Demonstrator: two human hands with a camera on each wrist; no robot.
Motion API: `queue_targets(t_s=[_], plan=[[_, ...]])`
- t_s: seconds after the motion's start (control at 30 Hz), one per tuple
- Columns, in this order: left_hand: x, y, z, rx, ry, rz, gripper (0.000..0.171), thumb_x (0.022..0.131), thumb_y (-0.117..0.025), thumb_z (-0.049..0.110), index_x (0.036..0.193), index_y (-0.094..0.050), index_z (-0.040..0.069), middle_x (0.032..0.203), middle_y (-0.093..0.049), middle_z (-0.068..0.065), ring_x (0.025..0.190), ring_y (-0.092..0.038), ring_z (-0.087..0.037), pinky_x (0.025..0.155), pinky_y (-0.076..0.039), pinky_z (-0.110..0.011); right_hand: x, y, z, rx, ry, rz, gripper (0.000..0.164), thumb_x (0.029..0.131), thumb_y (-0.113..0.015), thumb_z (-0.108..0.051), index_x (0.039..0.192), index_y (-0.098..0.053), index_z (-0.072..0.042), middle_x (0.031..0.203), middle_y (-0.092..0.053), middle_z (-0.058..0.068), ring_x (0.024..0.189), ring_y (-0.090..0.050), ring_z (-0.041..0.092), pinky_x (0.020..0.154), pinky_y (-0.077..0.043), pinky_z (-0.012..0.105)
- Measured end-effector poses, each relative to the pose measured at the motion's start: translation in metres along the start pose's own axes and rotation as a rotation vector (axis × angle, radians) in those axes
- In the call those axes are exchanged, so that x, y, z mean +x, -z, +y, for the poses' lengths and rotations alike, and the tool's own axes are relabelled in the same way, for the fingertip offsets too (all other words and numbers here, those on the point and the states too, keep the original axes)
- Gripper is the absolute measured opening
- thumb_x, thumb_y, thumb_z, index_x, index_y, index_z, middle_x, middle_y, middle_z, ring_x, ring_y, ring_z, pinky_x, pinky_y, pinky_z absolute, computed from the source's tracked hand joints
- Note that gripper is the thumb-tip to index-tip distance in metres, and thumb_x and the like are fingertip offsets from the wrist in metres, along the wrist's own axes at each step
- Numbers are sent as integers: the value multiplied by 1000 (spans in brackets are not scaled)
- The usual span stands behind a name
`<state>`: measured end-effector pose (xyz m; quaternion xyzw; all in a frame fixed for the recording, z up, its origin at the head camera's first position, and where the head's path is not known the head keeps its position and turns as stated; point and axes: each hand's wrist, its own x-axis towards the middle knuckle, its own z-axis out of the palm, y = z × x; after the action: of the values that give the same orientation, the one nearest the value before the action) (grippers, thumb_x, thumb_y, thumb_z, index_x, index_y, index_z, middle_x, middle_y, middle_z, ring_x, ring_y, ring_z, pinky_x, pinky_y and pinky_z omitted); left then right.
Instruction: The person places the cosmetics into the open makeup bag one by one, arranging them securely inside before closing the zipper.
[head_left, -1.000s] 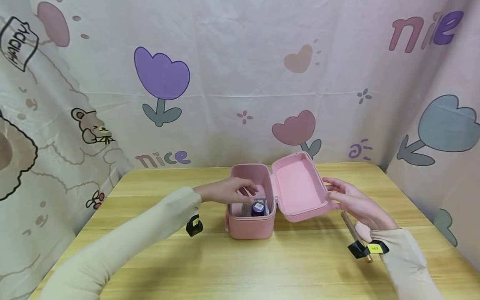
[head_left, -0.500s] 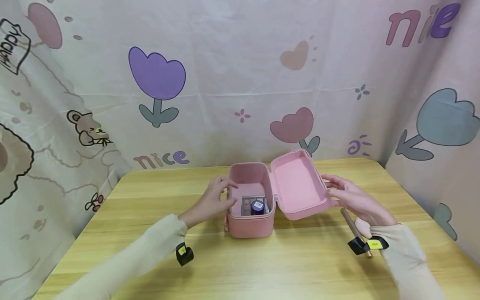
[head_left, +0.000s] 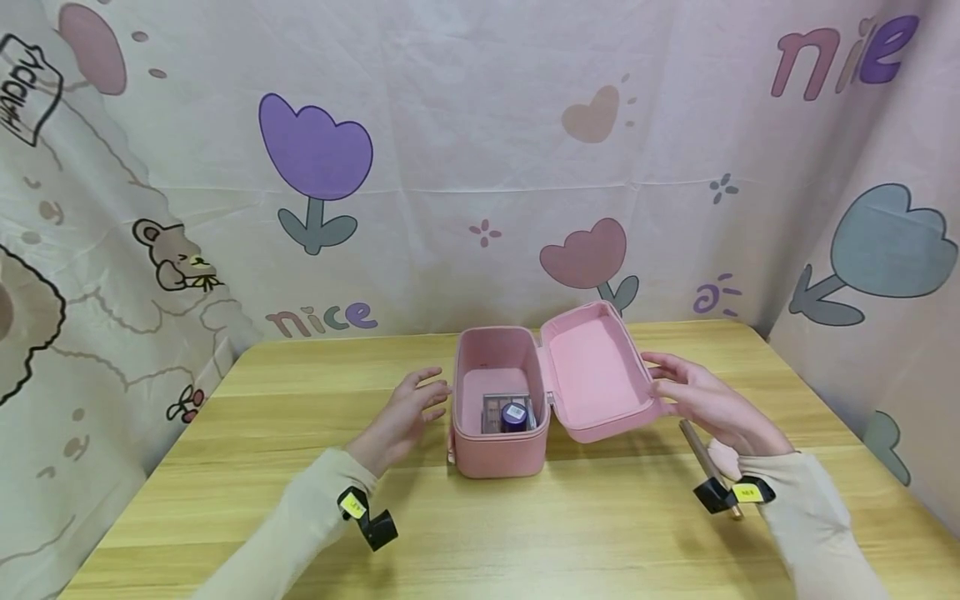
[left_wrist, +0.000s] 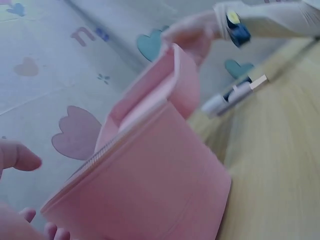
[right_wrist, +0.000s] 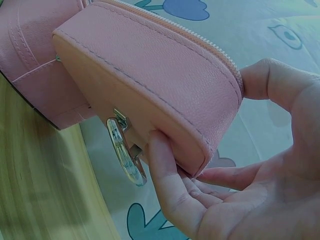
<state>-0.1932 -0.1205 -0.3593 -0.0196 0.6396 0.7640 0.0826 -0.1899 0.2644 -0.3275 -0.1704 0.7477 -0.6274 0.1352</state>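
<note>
Hands wide apart here, and we have the pink case (head_left: 500,458) sitting between them on the counter (head_left: 585,533), its long axis running away from us. Our left hand (head_left: 399,421) is nearer the body, just beside its left wall: fingers loosely spread, nothing held, though we can't tell whether a fingertip grazes it. Over on the other side, our right hand (head_left: 712,408) pinches the outer edge of the lid (head_left: 596,371). And there's the relation that counts: lid hinged along the case's right side, tilted open, leaning out toward that hand. Inside, near end, we spot a flat palette (head_left: 492,405) and a dark jar (head_left: 513,419).
</note>
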Motion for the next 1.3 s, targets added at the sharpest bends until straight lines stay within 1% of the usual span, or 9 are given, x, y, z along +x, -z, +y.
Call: queue_targets(t_s=[0.13,0.37,0.5,0.67,0.77,0.87,1.0,1.1,1.3], plan=[[-3,-1,-4,-28,22,-12,55,92,-49,2,141,-26,-9,133,-34,-24,105,-43,-22,97,-34,-37,0,0,0,2,6,-1,68,92,-48,-3,145,-10,16,124,-43,29,98,-58,12,82,-53,31],[-4,-5,-10,-123,55,-35,53,91,-46,-3,140,-28,-11,114,-49,-12,96,-51,-16,91,-39,-31,0,0,1,-1,4,-4,68,93,-48,-4,146,-10,16,126,-42,29,99,-58,12,82,-53,31],[-3,-7,-13,-120,42,-29,54,89,-47,-6,140,-28,-11,123,-47,-16,93,-53,-15,89,-39,-31,0,0,1,-5,-2,-4,68,93,-49,-5,146,-10,15,126,-41,29,99,-58,12,82,-53,31],[-3,-5,-21,-71,25,-40,55,87,-51,-1,139,-31,-5,137,-37,-27,104,-52,-23,86,-42,-31,0,0,1,-4,-4,1,68,92,-48,-4,146,-11,15,125,-43,28,98,-58,12,82,-53,31],[-5,-1,-24,-53,-3,-74,56,87,-55,5,138,-34,-1,138,-37,-29,108,-51,-26,84,-45,-32,0,1,1,-5,-11,-1,69,92,-48,-4,146,-10,15,126,-43,28,99,-57,12,82,-53,31],[-5,1,-27,-35,-20,-89,54,86,-57,10,136,-37,3,137,-37,-28,104,-53,-25,79,-47,-32,0,1,1,-8,-21,0,69,93,-48,-4,147,-10,14,128,-41,29,99,-57,12,82,-53,31],[-3,0,-28,-19,15,-51,53,86,-57,10,136,-39,5,138,-39,-26,98,-55,-25,74,-47,-31,0,1,2,-3,-29,6,68,93,-48,-4,147,-10,14,128,-42,27,100,-56,12,83,-52,31],[-2,1,-27,-20,40,-19,51,88,-53,6,137,-40,5,139,-39,-24,101,-54,-27,72,-47,-31,1,-1,2,13,-34,9,69,93,-49,-5,147,-11,13,125,-45,22,100,-56,13,83,-52,31],[-5,6,-24,-9,41,15,50,89,-51,4,137,-41,6,140,-40,-22,106,-52,-28,71,-48,-31,4,-6,4,52,-34,-9,70,93,-48,-4,147,-8,14,125,-42,21,101,-55,13,84,-51,30]])
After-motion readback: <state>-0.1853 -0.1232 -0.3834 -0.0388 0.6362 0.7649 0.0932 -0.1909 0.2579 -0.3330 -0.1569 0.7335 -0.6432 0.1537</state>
